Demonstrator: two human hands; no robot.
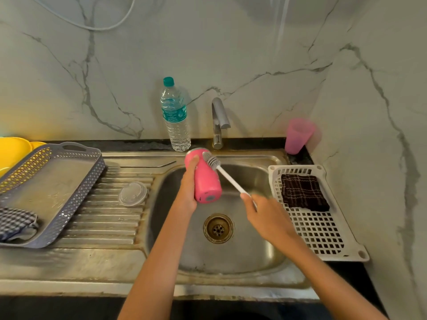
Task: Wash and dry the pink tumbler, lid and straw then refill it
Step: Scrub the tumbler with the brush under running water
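Head view. Grips pink tumbler point(206, 181) in left hand point(189, 189), fingers wrapped round body, base toward camera, held over sink point(242, 257) basin to catch drips. Curls right hand point(265, 213) round white handle of bottle brush point(221, 170), bristle head at tumbler mouth, likely angled for scrubbing inside. On drainboard left of basin: clear lid point(132, 194), apart, probably awaiting washing. Water bottle point(175, 116) beside tap point(219, 122), presumably for refill. Dark cloth point(303, 192) in white rack point(323, 234), handy for drying.
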